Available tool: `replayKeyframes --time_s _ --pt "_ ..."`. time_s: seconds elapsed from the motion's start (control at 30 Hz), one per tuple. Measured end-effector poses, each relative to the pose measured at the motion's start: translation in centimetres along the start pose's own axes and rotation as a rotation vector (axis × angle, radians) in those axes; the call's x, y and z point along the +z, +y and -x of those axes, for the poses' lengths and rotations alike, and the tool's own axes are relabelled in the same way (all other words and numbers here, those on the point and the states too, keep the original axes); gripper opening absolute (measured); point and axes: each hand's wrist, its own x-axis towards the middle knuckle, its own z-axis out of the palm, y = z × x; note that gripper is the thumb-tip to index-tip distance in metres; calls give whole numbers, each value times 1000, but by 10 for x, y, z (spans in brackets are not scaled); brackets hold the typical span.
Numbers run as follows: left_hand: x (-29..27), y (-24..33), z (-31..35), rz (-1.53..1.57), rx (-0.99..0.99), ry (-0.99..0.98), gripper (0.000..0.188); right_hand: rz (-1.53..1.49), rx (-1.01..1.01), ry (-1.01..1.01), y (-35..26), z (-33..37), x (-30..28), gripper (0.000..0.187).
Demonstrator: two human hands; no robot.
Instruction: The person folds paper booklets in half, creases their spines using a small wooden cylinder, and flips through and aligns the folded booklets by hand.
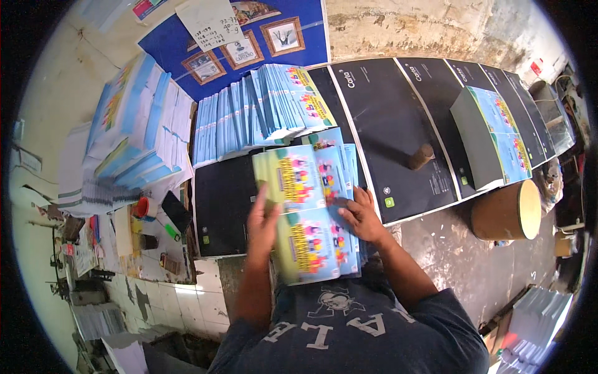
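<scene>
In front of my torso, at the table's near edge, lies a small overlapping group of colourful booklets [350, 246] with blue and green covers. The topmost booklet [299, 193], printed with the same design twice, is slightly blurred at its left side. My left hand [263, 221] grips that side, thumb over the cover. On the right, my right hand [362, 217] has its thumb and fingers bent around the edges of the booklets beneath. Just beyond them a long fanned row of matching booklets [237, 115] leans across the table.
Black boards with white borders [398, 143] cover the table. A short cardboard tube [422, 156] stands there, left of a tall booklet stack [495, 137]. High paper piles [134, 124] rise at left, near a phone [177, 210]. A brown drum [507, 210] is at right.
</scene>
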Motion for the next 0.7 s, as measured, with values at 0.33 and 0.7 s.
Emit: replayKeyframes --time_s 0.33,0.7 --pt "26 -19 -2 229 -72 0 52 -233 17 91 15 3 5 36" --pt "48 -1 12 -30 -370 -226 33 -132 22 122 7 2 4 35"
